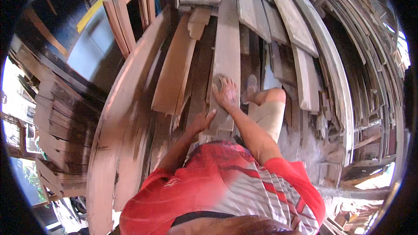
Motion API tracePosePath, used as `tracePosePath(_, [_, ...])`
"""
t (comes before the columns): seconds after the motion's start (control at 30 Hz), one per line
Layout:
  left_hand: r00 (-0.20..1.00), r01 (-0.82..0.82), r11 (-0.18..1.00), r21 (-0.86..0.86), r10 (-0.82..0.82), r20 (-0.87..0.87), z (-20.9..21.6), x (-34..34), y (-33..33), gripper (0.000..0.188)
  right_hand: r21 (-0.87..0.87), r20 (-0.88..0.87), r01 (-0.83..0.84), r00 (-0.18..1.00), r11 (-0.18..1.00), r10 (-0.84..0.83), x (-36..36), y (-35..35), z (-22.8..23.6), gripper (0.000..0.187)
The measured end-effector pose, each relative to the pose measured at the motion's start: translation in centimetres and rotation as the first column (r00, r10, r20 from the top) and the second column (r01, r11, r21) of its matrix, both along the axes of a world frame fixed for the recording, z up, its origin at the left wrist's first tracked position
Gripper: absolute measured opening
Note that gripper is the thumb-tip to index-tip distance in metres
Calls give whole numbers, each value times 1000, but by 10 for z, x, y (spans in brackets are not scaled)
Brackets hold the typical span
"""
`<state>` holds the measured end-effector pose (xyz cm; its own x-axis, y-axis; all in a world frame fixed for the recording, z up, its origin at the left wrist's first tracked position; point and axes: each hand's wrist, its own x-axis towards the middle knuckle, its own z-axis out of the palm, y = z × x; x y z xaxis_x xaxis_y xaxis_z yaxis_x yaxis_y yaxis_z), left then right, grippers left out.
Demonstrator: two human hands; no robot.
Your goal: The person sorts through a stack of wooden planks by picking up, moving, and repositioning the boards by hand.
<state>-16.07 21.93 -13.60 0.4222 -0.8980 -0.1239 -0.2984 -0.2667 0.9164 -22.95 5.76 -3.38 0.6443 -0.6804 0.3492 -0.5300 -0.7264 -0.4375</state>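
Observation:
A long, pale wooden plank (227, 39) runs away from my body through the middle of the view. My right hand (226, 93) presses down on its upper face, fingers bent over a small brownish-grey pad (218, 78) whose exact kind I cannot make out. Nearer to me, my left hand (202, 122) is at the plank's left edge. Its thumb reaches over the wood, and the other fingers are mostly hidden below. The hand looks closed on that edge.
A shorter brown board (174, 69) lies left of the plank, with a long curved-looking board (126, 91) farther left. More planks (300, 30) are stacked on the right. A wooden frame (128, 8) stands at the far left. My bent knee (274, 98) is beside the plank.

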Motion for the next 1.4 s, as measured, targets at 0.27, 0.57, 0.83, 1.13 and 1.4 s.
tracePosePath(0.27, [919, -383, 923, 31, 378, 116, 11, 88, -1, 65, -20, -7, -29, 1000, 999, 29, 11, -3, 12, 53])
tracePosePath(0.57, [772, -568, 739, 362, 326, 546, -61, 230, 2, 86, 87, -32, -165, 985, 983, 168, 34, -48, 19, 58])
tracePosePath(0.83, [820, -571, 445, 690, 349, 453, -106, 263, -58, 114, 176, 367, -58, 930, 983, -11, 217, -243, 83, 63])
tracePosePath(1.13, [720, -687, 580, 438, 623, 305, -145, 278, -58, 73, 413, 34, 208, 969, 887, -243, 348, -530, 52, 75])
tracePosePath(1.4, [625, -754, 394, 526, 676, 390, -205, 264, -29, 60, 178, -184, 73, 982, 981, -40, 351, -525, 36, 63])
